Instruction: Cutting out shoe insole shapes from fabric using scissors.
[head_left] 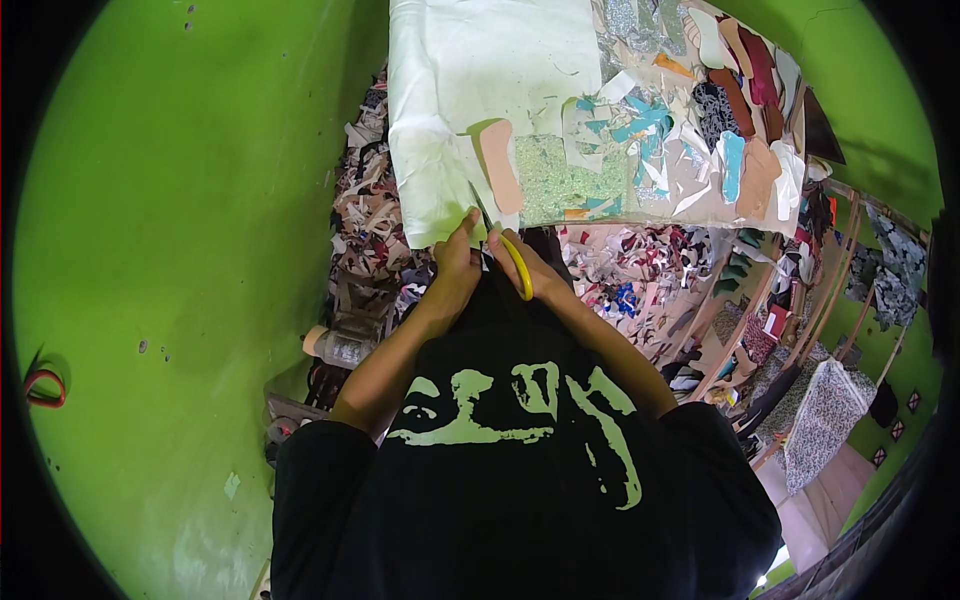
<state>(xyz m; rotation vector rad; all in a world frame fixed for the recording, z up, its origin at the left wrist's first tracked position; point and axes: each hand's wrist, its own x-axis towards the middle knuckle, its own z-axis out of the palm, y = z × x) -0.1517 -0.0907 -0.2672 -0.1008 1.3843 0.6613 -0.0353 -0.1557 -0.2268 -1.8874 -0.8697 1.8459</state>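
My right hand (528, 263) is closed around the yellow handle of a pair of scissors (525, 272), whose dark blades point away from me into a white sheet of material (430, 160). Beside the blades, my left hand (458, 246) pinches the near edge of that sheet. A beige, sole-shaped piece (502, 168) lies on the white material just beyond the scissors. The sheet covers the left part of a worktable (655, 208) and hangs slightly over its front edge. My fingertips partly hide the cut.
Teal and white scraps (645, 125) are strewn over the table's right half, near several coloured cut pieces (758, 90). Heaped offcuts (375, 200) fill the floor left of and beneath the table. Wooden racks (790, 285) stand at the right. A green wall (180, 250) rises on the left.
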